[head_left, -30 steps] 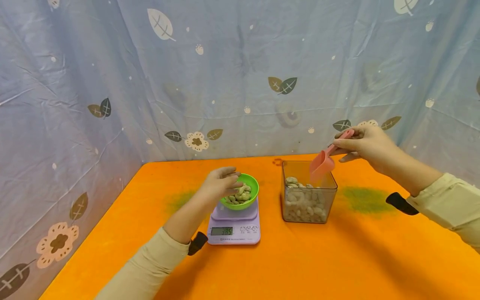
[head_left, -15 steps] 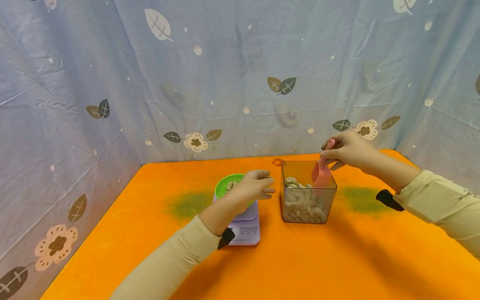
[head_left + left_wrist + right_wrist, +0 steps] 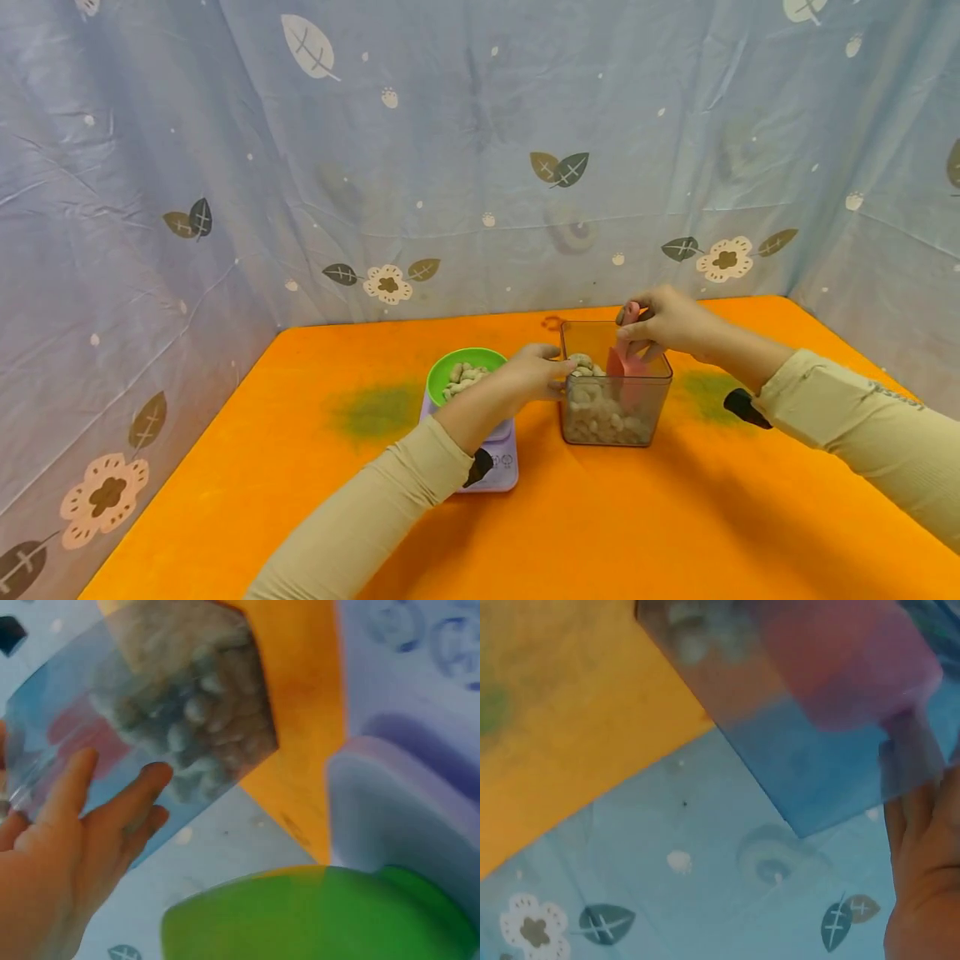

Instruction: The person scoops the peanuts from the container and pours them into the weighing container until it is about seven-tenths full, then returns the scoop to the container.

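Left hand [image 3: 538,372]: fingers straight, pressing box [image 3: 617,408] wall.
Right hand [image 3: 663,321]: gripping scoop [image 3: 621,357] handle.
Box: rigid, slick, likely nut-heavy; best steadied by walls.

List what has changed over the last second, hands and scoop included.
The left hand left the green bowl and moved right to the clear container, its straight fingers now at the left wall. The right hand lowered the pink scoop into the container. Bowl, scale and container stayed put.
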The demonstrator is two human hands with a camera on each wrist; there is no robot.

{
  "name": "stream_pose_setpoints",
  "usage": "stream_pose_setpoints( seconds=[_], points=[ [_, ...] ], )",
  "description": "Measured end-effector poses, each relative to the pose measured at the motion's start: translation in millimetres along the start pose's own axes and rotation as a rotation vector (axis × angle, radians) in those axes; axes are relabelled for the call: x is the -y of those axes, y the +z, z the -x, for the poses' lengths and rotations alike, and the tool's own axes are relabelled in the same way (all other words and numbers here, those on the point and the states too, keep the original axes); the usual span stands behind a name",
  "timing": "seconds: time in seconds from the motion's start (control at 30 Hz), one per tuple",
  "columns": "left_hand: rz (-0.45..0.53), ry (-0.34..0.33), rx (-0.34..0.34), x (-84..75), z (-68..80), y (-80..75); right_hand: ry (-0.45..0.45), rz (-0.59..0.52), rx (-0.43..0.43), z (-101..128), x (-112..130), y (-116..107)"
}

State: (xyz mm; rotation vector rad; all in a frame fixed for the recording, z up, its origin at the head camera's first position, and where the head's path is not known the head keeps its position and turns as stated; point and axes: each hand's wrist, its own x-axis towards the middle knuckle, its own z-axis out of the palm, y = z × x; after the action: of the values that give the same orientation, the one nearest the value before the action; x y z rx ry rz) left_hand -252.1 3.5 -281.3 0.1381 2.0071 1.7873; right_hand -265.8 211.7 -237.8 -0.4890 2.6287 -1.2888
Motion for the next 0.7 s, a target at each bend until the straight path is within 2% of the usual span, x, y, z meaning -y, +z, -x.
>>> stream_pose_setpoints(
  seconds=[0.17, 0.33, 0.6, 0.7],
  points=[
    [0.057, 0.037, 0.025, 6.1, -0.7, 0.2, 0.018, -0.097, -0.03, -1, -3, 17],
    [0.065, 0.029, 0.021, 7.5, 0.3, 1.9, 0.037, -0.185, -0.062, 0, -10, 31],
    [0.053, 0.016, 0.027, 5.6, 0.3, 0.0, 0.069, -0.456, -0.119, 1, -16, 22],
    [0.048, 0.014, 0.023, 4.7, -0.3, -0.5, 0.063, -0.479, -0.104, 0, -15, 20]
  ],
)
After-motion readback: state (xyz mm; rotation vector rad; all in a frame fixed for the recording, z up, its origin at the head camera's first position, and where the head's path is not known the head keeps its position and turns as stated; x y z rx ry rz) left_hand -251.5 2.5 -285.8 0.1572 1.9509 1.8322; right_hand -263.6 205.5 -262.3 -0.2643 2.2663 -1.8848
